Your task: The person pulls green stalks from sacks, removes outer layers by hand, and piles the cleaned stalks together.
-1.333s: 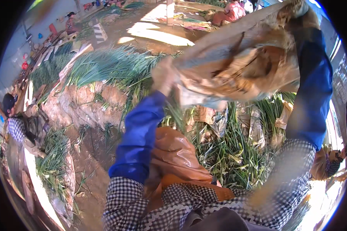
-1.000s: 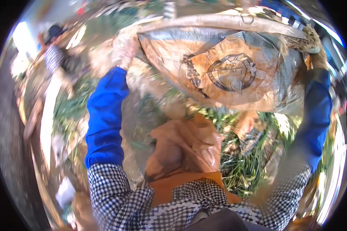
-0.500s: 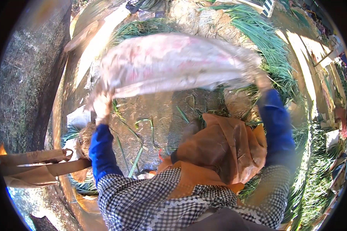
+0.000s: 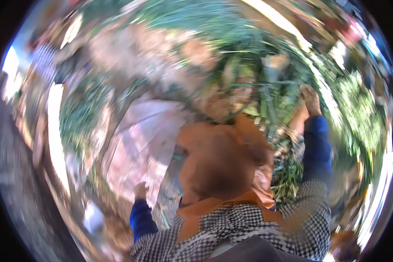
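Left hand point(image 4: 140, 190) is sitting low and near, at the lower edge of a pale woven sack point(image 4: 139, 144); the picture is too smeared to tell whether the fingers are gripping the cloth or only touching it. Sack is lying spread out flat on the ground to the person's left, pinkish-white, reaching away from the hand toward the far side.

Right hand point(image 4: 311, 98) is reaching out far to the right, arm in a blue sleeve point(image 4: 316, 148), over a heap of long green leafy stalks point(image 4: 275, 109). Fingers are looking curled downward, but whether they are closed on anything I cannot tell through the blur.

Between the two arms an orange-brown cloth point(image 4: 220, 161) is bunching up in front of the person's chest, above a black-and-white checked shirt point(image 4: 231, 231). More green stalks point(image 4: 288, 174) are lying just right of that cloth, under the right forearm. Whole view is streaking with motion; far ground is showing brown earth and more green.
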`<state>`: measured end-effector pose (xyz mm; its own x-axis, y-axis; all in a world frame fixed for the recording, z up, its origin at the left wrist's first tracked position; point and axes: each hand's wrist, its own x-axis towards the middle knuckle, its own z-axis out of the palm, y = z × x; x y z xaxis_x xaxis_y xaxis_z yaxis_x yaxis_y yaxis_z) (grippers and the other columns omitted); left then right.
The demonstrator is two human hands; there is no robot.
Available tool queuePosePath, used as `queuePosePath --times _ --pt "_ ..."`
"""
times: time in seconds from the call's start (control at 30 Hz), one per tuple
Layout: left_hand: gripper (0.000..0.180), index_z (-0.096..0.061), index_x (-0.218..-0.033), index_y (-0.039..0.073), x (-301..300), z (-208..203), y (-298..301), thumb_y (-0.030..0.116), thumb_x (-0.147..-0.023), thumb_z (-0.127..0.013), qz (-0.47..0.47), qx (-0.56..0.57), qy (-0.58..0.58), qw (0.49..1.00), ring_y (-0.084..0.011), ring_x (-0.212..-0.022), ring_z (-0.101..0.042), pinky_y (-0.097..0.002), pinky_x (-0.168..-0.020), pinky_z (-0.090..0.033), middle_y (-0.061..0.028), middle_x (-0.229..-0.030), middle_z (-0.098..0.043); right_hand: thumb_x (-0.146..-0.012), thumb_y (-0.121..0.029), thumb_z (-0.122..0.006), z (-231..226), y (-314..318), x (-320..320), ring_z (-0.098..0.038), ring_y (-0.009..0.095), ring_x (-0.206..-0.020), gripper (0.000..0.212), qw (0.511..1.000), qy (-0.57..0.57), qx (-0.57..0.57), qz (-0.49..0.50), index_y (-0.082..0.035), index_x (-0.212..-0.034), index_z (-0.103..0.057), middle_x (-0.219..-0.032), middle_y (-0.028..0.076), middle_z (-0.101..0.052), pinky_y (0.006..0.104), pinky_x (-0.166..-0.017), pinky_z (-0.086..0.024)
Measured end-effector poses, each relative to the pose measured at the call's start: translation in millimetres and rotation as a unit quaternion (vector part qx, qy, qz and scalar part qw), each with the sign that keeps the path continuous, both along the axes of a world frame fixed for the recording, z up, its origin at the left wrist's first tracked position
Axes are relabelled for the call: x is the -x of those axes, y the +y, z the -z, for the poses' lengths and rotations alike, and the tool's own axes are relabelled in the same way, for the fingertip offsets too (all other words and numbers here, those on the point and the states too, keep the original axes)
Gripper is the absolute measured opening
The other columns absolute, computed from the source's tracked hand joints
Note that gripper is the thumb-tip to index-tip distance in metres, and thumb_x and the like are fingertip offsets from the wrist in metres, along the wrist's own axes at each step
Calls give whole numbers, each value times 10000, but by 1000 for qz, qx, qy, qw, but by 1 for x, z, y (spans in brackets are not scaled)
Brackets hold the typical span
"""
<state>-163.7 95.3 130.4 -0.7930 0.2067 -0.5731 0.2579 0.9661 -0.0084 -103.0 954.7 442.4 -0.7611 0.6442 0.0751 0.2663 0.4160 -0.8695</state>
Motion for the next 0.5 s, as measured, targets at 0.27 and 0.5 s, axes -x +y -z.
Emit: queuePosePath --times 0.27,0.5 --pt "429 -530 -1126 95 132 -154 355 181 -718 -631 276 -233 117 925 -308 -968 -546 -394 -846 -429 -130 -1070 -578 -895 -260 -393 183 178 -311 -527 173 -878 269 961 29 263 84 -98 -1065 -524 -968 53 -560 345 -722 -441" --pt "331 -569 -1068 106 139 -251 487 164 -745 -606 403 -321 215 830 -284 -892 -575 -381 -790 -450 -117 -991 -611 -887 -240 -424 245 37 -141 -526 177 -909 269 895 0 276 351 -82 -1088 -508 -1006 68 -550 339 -749 -442"
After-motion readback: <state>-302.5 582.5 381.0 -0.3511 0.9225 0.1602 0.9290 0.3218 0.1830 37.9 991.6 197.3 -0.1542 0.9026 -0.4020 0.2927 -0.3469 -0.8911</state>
